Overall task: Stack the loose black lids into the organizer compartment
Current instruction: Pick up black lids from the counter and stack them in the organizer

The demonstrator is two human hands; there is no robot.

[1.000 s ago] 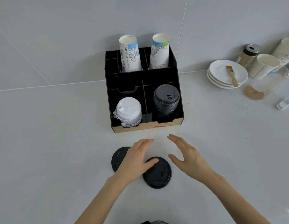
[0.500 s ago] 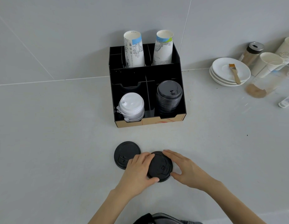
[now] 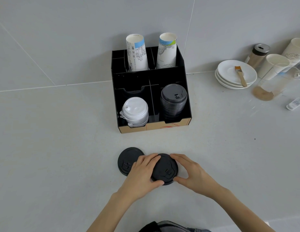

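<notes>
Two loose black lids lie on the grey counter in front of the black organizer. My left hand and my right hand both clasp the right lid by its rim, fingers on either side. The left lid lies flat beside it, partly under my left fingers. In the organizer's front right compartment stands a stack of black lids; the front left compartment holds a stack of white lids.
Two paper cup stacks stand in the organizer's back row. At the right are stacked white saucers with a brush, a shaker, paper cups and a clear cup.
Both hands came down from above the counter and closed around the right black lid. The head camera has tipped slightly, shifting the scene.
</notes>
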